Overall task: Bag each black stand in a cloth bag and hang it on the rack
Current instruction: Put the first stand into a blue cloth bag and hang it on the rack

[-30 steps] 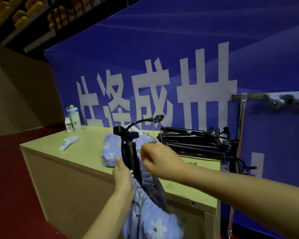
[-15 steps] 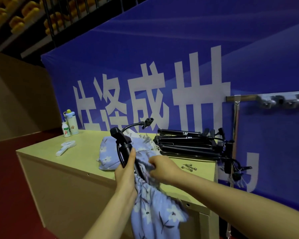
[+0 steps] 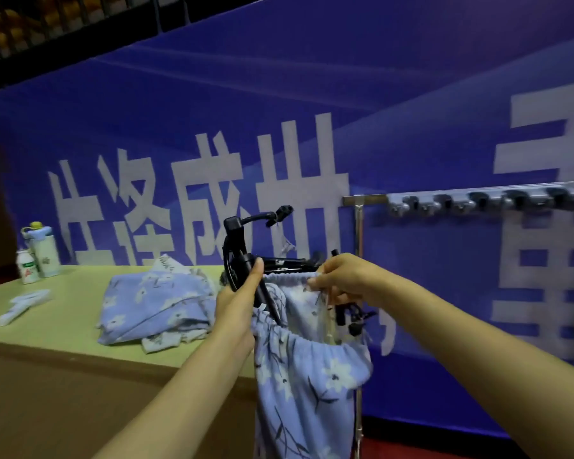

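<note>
A black stand (image 3: 237, 246) with a curved gooseneck stands upright, its lower part inside a light-blue flowered cloth bag (image 3: 305, 376) hanging in front of the table. My left hand (image 3: 237, 306) grips the stand's pole together with the bag's left rim. My right hand (image 3: 342, 279) pinches the bag's gathered rim and holds it stretched out to the right. More black stands (image 3: 289, 264) lie on the table behind my hands, mostly hidden. The metal rack (image 3: 471, 198) with a row of hooks runs along the blue wall at the right.
A pile of folded flowered bags (image 3: 156, 303) lies on the pale green table (image 3: 63, 313). Two bottles (image 3: 39, 256) stand at the table's back left, with a white object (image 3: 24, 303) in front of them. The rack's upright post (image 3: 358, 246) stands just behind my right hand.
The view has swung right and more of the rack shows. My right hand has pulled the bag's rim out to the right, opening the mouth wide. The stand sits higher in view.
</note>
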`<state>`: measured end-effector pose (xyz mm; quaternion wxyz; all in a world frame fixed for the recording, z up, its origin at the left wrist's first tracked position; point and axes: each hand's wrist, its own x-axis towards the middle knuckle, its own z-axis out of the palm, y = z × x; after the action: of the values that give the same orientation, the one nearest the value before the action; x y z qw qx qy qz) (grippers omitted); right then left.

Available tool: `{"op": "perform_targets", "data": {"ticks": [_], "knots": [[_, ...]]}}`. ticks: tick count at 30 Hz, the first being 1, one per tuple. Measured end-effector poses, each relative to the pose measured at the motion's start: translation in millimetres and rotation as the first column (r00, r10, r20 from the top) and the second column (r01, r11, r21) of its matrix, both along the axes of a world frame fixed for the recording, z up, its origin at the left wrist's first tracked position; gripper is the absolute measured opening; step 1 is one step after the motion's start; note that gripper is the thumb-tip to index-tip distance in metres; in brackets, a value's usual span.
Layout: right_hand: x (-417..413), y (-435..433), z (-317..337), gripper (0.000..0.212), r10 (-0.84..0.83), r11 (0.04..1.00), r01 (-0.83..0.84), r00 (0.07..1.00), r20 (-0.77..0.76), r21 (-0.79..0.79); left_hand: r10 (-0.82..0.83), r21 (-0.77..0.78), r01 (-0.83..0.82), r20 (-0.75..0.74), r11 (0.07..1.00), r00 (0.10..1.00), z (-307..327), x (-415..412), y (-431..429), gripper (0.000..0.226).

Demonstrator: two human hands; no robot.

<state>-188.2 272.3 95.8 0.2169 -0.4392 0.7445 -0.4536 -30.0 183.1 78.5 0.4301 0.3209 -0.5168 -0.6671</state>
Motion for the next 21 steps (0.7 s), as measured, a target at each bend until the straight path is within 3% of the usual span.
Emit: {"op": "perform_targets", "data": {"ticks": [4,6,9,12,17,21], "knots": [[-36.4,42.5,-8.3,0.015,0.025,1.000,-0.023,0.975,0.223,-0.012,-0.097,-0.029,0.096,-0.015,0.995,0.995,-1.4,-36.0,23.9,0.024],[-55.1,64.0,-12.5,0.014,0.030,1.000,-0.026,0.940,0.341,-0.016,-0.138,-0.016,0.138,-0.007,0.990,0.990,-2.4,-56.7,33.3,0.031],[-74.9,88.1,-12.9,0.020,-0.038,0.999,0.032,0.945,0.324,0.024,-0.169,0.000,0.169,-0.016,0.986,0.985,-2.1,-84.6,43.1,0.040],[-94.0,102.9,-6.2,0.020,-0.123,0.992,0.116,0.951,0.284,0.038,-0.189,-0.041,0.190,0.018,0.981,0.982,-6.4,-116.7,49.5,0.034],[-128.1,95.9,7.1,0.016,-0.154,0.969,0.226,0.864,0.480,-0.096,-0.248,-0.069,0.254,0.074,0.965,0.966,-12.9,-170.8,52.8,0.041],[-153.0,73.1,16.2,0.024,-0.113,0.932,0.280,0.827,0.551,-0.229,-0.301,-0.039,0.306,0.090,0.951,0.949,-16.5,-208.0,49.9,0.021]]}}
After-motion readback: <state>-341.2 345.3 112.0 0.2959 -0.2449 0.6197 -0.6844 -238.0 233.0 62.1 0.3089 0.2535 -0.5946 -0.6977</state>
